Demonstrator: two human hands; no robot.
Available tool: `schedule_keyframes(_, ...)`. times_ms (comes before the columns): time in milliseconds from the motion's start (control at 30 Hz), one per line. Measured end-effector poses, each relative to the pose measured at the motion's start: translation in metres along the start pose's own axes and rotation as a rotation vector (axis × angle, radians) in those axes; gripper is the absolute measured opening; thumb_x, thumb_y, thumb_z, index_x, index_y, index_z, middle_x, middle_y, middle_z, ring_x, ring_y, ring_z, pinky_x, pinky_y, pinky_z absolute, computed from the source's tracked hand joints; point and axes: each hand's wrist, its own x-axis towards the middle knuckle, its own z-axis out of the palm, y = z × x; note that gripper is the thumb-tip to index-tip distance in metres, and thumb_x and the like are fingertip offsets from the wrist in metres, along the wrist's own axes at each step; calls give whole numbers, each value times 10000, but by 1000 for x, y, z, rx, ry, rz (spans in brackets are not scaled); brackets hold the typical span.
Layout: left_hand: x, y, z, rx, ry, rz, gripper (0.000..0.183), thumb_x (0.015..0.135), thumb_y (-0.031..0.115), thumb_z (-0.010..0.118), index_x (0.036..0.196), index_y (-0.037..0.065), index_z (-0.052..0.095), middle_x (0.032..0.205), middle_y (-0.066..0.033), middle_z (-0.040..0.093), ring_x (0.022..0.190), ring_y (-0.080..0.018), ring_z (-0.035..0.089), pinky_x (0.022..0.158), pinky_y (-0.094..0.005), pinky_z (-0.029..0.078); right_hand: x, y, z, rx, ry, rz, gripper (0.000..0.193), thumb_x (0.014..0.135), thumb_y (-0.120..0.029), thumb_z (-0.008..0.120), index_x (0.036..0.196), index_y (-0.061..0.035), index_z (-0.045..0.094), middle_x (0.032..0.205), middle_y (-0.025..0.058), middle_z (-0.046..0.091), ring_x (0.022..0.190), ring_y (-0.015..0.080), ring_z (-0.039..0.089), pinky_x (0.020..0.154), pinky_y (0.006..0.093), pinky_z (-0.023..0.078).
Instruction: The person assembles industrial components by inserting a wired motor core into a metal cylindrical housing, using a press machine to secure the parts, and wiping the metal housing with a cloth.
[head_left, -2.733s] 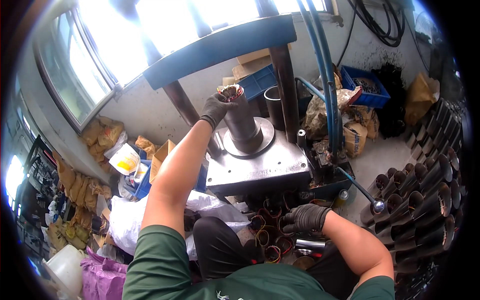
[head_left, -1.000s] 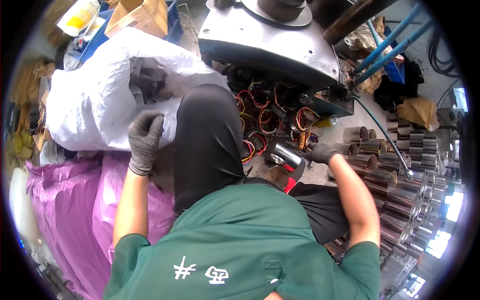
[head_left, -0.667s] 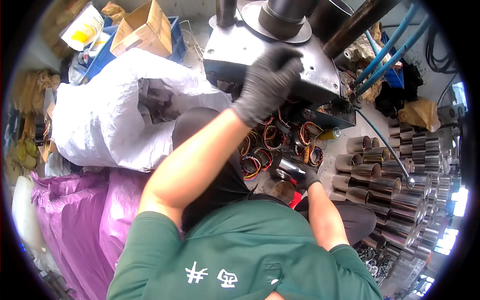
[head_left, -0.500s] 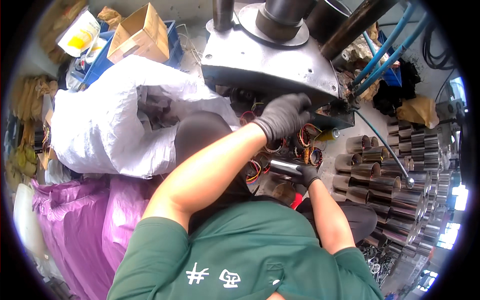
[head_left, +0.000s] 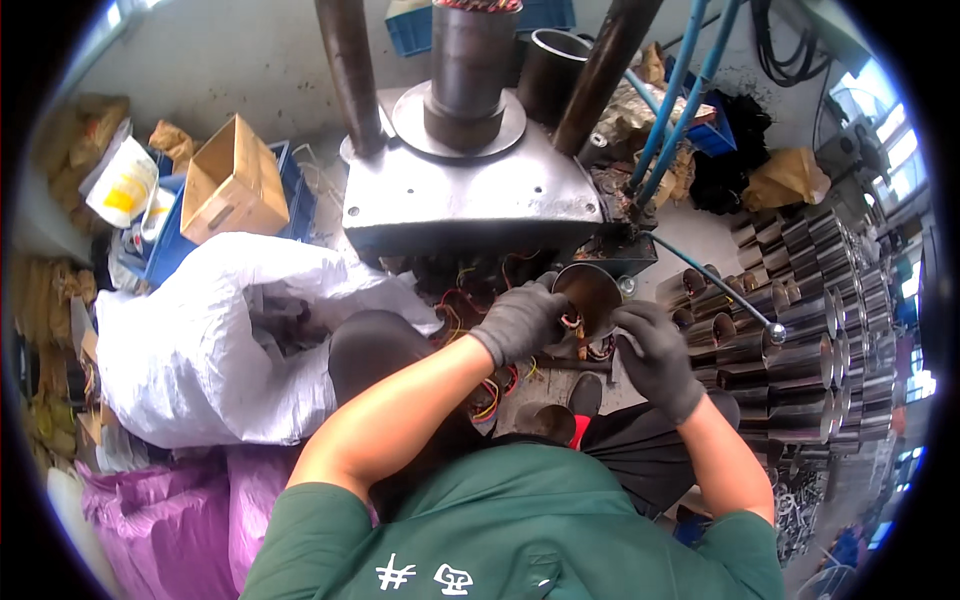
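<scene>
Your left hand (head_left: 525, 322) has its grip closed against the left wall of the metal tube (head_left: 590, 295), though the far fingertips are hidden; your right hand (head_left: 652, 355) is half curled just beside the tube's right rim, and you cannot tell from here whether it touches. The tube is in the air between your hands, in front of the press plate (head_left: 470, 212), its open mouth tipped up toward you. To handle it well, let the left hand carry the weight and bring the right fingers flat onto the opposite wall, so the bare metal, likely slick under gloves, cannot roll. Fingertips are best kept off the rim, which may be sharp. Mind the wound ring (head_left: 601, 349) low between your hands: a dipped edge could catch its winding. Turn the tube slowly and level it before lifting, and give the ball-ended lever (head_left: 776, 333) on your right some room, as a wide elbow could knock it. The dark cylinder (head_left: 467, 75) standing on the plate also deserves clearance.
</scene>
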Motion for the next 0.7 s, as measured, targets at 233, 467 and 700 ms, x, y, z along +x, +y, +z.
schedule_keyframes(233,-15,42,-47,-1115,243,91,718,761,-46,549,1468,21,444,1486,-173,525,1361,-302,539,1133,-362,467,-64,15,-119,-582,659,-128,244,973,-23,586,1211,-59,626,1313,175,631,1260,383,585,1156,546,414)
schedule_keyframes(467,-26,24,-83,-422,883,196,388,686,9,904,942,49,615,1234,-103,634,1166,-234,642,946,-393,563,-42,78,-86,-120,790,155,309,1117,-125,455,1410,-66,535,1321,146,603,1165,261,634,1004,391,529)
schedule_keyframes(700,-15,0,-200,-669,1241,243,256,833,-6,845,965,37,630,873,-23,657,821,-103,620,698,-268,522,103,159,-104,20,1019,119,473,1094,-149,498,1553,-97,399,1290,161,611,1100,233,647,905,363,576)
